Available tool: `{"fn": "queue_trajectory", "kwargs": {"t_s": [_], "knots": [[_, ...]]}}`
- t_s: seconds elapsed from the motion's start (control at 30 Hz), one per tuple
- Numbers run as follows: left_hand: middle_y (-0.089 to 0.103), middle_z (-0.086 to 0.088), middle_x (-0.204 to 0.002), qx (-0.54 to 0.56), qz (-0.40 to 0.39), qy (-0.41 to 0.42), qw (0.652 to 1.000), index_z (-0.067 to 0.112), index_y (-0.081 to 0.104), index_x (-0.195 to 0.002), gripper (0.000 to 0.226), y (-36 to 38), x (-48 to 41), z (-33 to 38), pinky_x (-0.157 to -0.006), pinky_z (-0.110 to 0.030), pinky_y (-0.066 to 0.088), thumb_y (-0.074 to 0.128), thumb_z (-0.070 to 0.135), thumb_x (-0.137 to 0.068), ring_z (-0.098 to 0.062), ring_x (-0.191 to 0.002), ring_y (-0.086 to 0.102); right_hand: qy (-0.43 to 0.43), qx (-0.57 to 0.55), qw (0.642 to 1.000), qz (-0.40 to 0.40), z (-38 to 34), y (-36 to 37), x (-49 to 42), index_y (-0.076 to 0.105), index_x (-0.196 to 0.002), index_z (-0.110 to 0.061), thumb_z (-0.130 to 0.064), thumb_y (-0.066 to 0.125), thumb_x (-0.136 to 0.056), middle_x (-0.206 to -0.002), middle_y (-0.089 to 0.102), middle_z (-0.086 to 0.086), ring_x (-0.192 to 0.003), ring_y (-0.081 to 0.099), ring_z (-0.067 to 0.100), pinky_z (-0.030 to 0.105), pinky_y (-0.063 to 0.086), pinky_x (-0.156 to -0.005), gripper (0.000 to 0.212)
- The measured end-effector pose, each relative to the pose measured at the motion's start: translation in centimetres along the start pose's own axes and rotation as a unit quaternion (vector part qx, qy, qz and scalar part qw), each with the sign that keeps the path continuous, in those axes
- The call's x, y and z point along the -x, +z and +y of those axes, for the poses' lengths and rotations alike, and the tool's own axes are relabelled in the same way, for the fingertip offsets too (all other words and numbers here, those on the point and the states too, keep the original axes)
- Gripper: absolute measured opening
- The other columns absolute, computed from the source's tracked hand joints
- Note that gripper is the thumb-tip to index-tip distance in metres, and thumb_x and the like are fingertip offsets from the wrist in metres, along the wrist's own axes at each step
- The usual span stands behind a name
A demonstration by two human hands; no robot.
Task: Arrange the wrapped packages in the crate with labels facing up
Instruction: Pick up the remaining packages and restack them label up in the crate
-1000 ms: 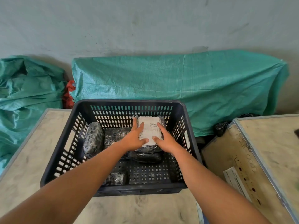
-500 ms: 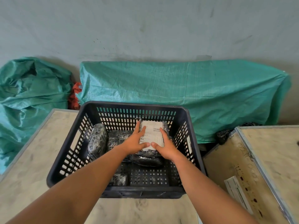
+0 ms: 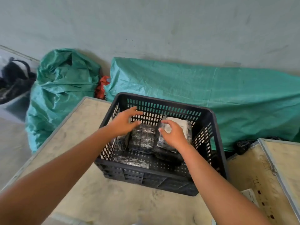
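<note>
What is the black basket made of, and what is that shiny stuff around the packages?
The crate looks like hard black plastic with a dull finish: its walls are moulded with rows of even slots. The middle package seems wrapped in thin black plastic film, since it is crinkled and glints with light.

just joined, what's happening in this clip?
A person is sorting wrapped packages in a black crate on a table. One package at the far right lies with its white label up. The right hand hovers open over it; the left hand is spread above the packages on the left. A dark-wrapped package between them shows no label.
</note>
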State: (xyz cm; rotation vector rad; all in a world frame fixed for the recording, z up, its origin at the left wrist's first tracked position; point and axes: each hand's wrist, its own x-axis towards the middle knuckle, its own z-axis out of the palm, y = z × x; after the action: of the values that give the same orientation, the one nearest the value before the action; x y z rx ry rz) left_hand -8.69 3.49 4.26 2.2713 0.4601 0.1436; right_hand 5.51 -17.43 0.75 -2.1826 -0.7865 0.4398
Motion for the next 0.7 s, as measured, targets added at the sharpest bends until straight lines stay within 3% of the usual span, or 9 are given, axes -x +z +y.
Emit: {"fn": "queue_trajectory", "kwargs": {"t_s": [0.1,0.17,0.23,0.3,0.37,0.47,0.57,0.63,0.7], "knots": [[0.034,-0.001,-0.163,-0.02,0.073,0.018,0.997,0.038,0.064,-0.133,0.041,-2.3,2.1,-1.3,-0.121,-0.052,0.027,0.07,0.027,-0.094,-0.026,-0.151,0.027,-0.006,-0.026,0.998,-0.049,-1.5,2.5,-0.4,0.06,-0.136,-0.021,-0.029,0.069,-0.096,-0.148,0.055,0.003,-0.139,0.047,0.023,0.036,0.036,-0.113,0.042],[0.034,-0.008,-0.163,-0.06,0.106,0.018,0.992,0.035,0.064,-0.133,0.042,-3.2,3.4,-2.6,-0.122,-0.053,0.018,0.07,0.025,-0.093,-0.031,-0.153,0.018,-0.019,-0.014,0.997,-0.075,-2.0,4.3,-0.8,0.057,-0.14,-0.021,-0.028,0.07,-0.095,-0.151,0.052,0.003,-0.141,0.045,0.024,0.033,0.035,-0.111,0.047],[0.035,-0.018,-0.16,-0.092,0.119,-0.007,0.989,0.028,0.063,-0.137,0.046,-3.7,4.6,-4.1,-0.123,-0.049,0.01,0.072,0.023,-0.092,-0.034,-0.153,0.017,-0.034,0.011,0.994,-0.101,-2.3,6.1,-1.4,0.054,-0.144,-0.019,-0.026,0.072,-0.094,-0.152,0.051,0.005,-0.142,0.044,0.026,0.038,0.036,-0.114,0.054],[0.039,-0.023,-0.157,-0.077,0.094,-0.065,0.99,0.027,0.058,-0.143,0.054,-3.6,5.7,-5.4,-0.121,-0.041,0.018,0.072,0.023,-0.092,-0.036,-0.149,0.026,-0.049,0.034,0.991,-0.123,-2.3,7.7,-2.2,0.053,-0.146,-0.016,-0.023,0.075,-0.092,-0.152,0.051,0.008,-0.142,0.043,0.028,0.042,0.035,-0.116,0.059],[0.056,-0.013,-0.143,-0.018,0.069,-0.11,0.991,0.033,0.054,-0.146,0.056,-3.3,6.5,-6.4,-0.107,-0.024,0.04,0.068,0.017,-0.094,-0.03,-0.136,0.049,-0.06,0.068,0.986,-0.143,-1.9,9.2,-3.2,0.052,-0.147,-0.013,-0.02,0.078,-0.089,-0.151,0.051,0.012,-0.143,0.042,0.03,0.041,0.034,-0.116,0.064],[0.066,0.001,-0.129,0.051,0.094,-0.134,0.985,0.034,0.057,-0.143,0.054,-3.0,6.4,-6.9,-0.086,-0.009,0.042,0.059,0.007,-0.097,-0.006,-0.109,0.065,-0.045,0.151,0.969,-0.191,-0.7,11.4,-4.8,0.044,-0.154,-0.019,-0.026,0.081,-0.086,-0.16,0.037,0.019,-0.151,0.026,0.035,0.046,0.027,-0.12,0.077],[0.067,0.002,-0.128,0.072,0.115,-0.136,0.981,0.034,0.058,-0.142,0.056,-2.9,6.3,-6.9,-0.055,0.0,0.039,0.054,0.003,-0.096,0.016,-0.06,0.058,-0.008,0.246,0.94,-0.235,1.0,13.2,-5.8,0.029,-0.16,-0.035,-0.035,0.084,-0.082,-0.17,0.007,0.02,-0.156,0.002,0.041,0.055,0.014,-0.124,0.095],[0.068,-0.001,-0.13,0.087,0.121,-0.128,0.98,0.034,0.058,-0.143,0.058,-2.8,6.3,-7.1,-0.054,0.002,0.037,0.054,0.001,-0.096,0.018,-0.051,0.052,0.004,0.299,0.917,-0.265,1.8,14.0,-6.1,0.016,-0.162,-0.039,-0.04,0.085,-0.08,-0.17,-0.009,0.018,-0.154,-0.01,0.045,0.061,0.004,-0.123,0.107],[0.07,-0.006,-0.127,0.102,0.119,-0.125,0.98,0.036,0.057,-0.143,0.058,-2.8,6.3,-7.2,-0.05,-0.003,0.037,0.054,0.001,-0.097,0.007,-0.049,0.052,0.004,0.35,0.89,-0.291,2.4,14.9,-6.0,-0.003,-0.162,-0.04,-0.043,0.084,-0.079,-0.165,-0.026,0.017,-0.15,-0.02,0.048,0.062,-0.003,-0.12,0.121]]}}
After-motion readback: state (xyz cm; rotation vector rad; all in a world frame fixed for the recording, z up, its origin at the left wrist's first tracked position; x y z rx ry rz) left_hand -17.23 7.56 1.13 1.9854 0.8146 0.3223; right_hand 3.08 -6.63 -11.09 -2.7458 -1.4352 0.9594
